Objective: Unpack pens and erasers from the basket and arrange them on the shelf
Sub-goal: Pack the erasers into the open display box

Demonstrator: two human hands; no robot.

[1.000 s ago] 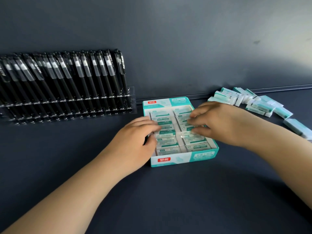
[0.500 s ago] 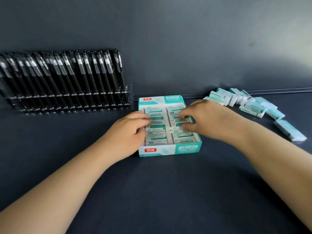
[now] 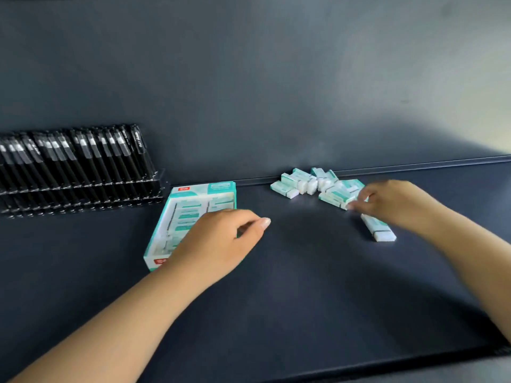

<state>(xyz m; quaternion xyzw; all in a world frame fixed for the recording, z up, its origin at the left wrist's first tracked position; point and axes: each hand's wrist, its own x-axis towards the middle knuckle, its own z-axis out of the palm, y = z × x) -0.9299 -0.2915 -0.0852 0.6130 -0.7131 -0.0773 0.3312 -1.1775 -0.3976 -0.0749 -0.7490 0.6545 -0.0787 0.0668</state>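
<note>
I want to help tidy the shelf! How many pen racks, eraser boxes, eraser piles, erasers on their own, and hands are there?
Rack of black pens: 1
Box of erasers: 1
Pile of loose erasers: 1 (too blurred to count inside)
Single eraser apart from the pile: 1
Hands: 2, the left hand and the right hand
Total: 6
</note>
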